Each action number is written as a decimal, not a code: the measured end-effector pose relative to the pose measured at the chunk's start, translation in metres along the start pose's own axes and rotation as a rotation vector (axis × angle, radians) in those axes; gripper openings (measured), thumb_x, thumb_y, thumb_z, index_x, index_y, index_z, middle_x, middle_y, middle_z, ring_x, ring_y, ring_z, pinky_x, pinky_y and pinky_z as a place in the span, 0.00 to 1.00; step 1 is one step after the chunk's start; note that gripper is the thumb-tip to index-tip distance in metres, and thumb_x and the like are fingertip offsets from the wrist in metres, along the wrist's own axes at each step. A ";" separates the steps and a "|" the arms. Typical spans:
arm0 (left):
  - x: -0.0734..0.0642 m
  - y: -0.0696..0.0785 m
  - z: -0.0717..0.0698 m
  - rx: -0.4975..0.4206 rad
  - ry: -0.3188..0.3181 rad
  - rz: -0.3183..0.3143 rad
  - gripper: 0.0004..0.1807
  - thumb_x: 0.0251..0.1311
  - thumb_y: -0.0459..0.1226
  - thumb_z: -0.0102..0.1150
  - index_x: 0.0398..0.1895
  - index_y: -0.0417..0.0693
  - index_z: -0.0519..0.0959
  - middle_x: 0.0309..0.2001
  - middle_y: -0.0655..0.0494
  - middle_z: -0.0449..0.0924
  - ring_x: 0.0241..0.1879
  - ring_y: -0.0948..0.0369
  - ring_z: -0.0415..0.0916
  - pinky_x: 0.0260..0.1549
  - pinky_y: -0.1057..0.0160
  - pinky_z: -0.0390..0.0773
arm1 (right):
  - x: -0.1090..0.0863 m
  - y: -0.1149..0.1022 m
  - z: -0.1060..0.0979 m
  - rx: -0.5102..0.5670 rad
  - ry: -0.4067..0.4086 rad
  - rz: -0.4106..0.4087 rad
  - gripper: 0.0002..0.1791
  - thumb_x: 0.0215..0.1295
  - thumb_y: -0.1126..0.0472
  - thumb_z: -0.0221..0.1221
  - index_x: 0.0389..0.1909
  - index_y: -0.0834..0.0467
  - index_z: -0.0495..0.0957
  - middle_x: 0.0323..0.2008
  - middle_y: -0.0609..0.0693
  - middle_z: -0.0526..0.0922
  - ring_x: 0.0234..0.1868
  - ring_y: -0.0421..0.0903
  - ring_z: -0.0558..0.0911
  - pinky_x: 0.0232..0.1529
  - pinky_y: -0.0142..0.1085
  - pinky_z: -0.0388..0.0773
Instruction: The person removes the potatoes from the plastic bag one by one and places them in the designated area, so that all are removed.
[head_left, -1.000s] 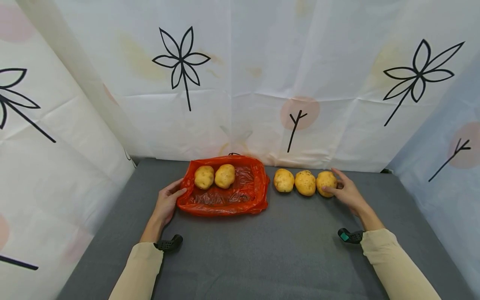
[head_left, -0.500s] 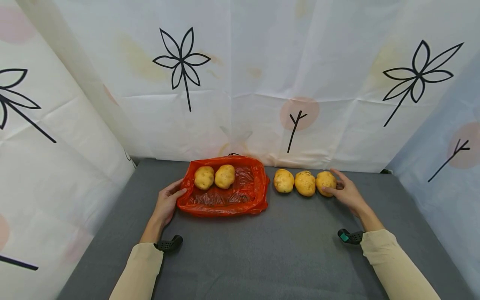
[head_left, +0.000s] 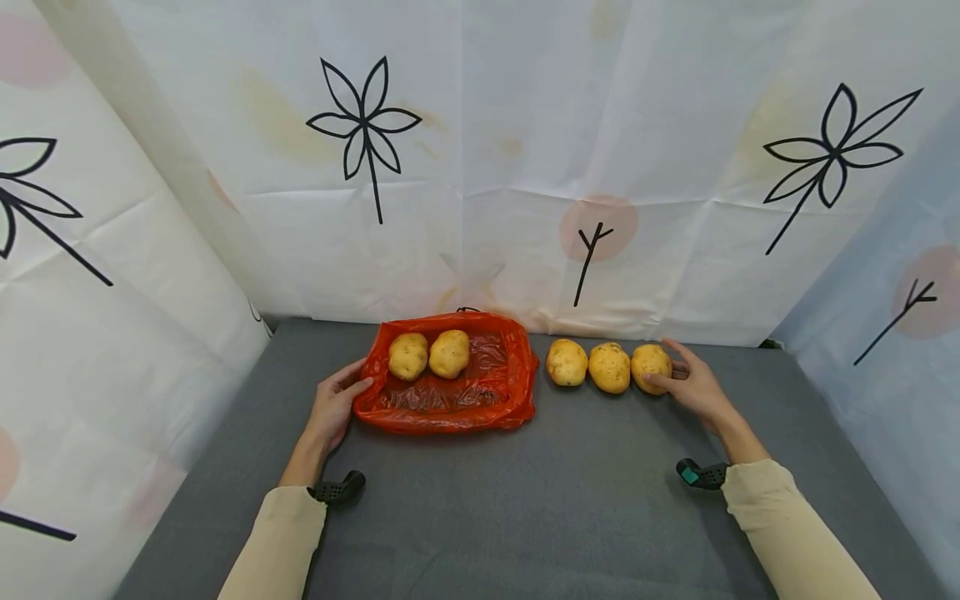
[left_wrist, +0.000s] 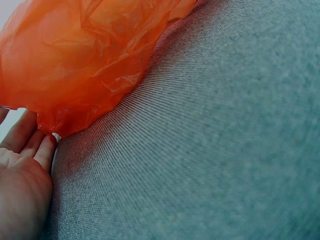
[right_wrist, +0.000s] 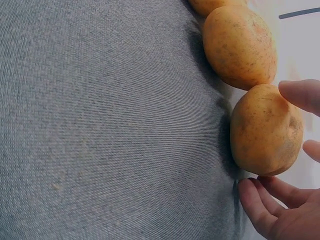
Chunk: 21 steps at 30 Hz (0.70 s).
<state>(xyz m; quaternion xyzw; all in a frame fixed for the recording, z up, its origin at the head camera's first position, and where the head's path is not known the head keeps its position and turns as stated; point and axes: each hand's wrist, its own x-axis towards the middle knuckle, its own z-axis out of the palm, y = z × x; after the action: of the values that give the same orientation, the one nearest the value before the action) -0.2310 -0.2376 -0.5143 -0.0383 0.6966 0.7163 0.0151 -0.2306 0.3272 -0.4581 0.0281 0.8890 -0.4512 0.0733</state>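
Observation:
A red plastic bag, spread open with its edges rolled into a rim, lies at the back left of the table. Two potatoes sit side by side in its left half. My left hand touches the bag's left end, thumb at the rim; in the left wrist view its fairly straight fingers lie against the plastic. To the right, three potatoes stand in a row on the table. My right hand holds the rightmost potato, with the thumb on its near side and fingers behind and right of it.
A grey cloth covers the table. White patterned fabric hangs close behind the bag and the potatoes, and more hangs at both sides. A narrow gap parts the bag from the leftmost potato of the row.

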 end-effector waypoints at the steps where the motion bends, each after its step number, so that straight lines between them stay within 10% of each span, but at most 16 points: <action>1: 0.000 0.000 0.000 -0.004 0.000 0.000 0.28 0.74 0.33 0.56 0.75 0.40 0.66 0.69 0.43 0.66 0.57 0.68 0.72 0.51 0.73 0.76 | 0.000 0.000 -0.001 0.001 0.001 0.003 0.51 0.72 0.49 0.62 0.82 0.60 0.40 0.72 0.80 0.50 0.71 0.75 0.58 0.61 0.64 0.68; 21: 0.001 0.000 0.000 0.003 -0.003 -0.015 0.27 0.75 0.33 0.55 0.75 0.40 0.66 0.71 0.42 0.65 0.58 0.66 0.71 0.50 0.73 0.77 | -0.020 -0.031 -0.012 -0.175 0.073 -0.089 0.49 0.71 0.49 0.63 0.82 0.59 0.46 0.72 0.77 0.54 0.68 0.77 0.60 0.56 0.70 0.68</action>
<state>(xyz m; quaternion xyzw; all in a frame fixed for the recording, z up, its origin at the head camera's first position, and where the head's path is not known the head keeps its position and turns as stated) -0.2315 -0.2380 -0.5139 -0.0425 0.6974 0.7151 0.0218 -0.2159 0.3187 -0.4234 -0.0017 0.9274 -0.3734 0.0231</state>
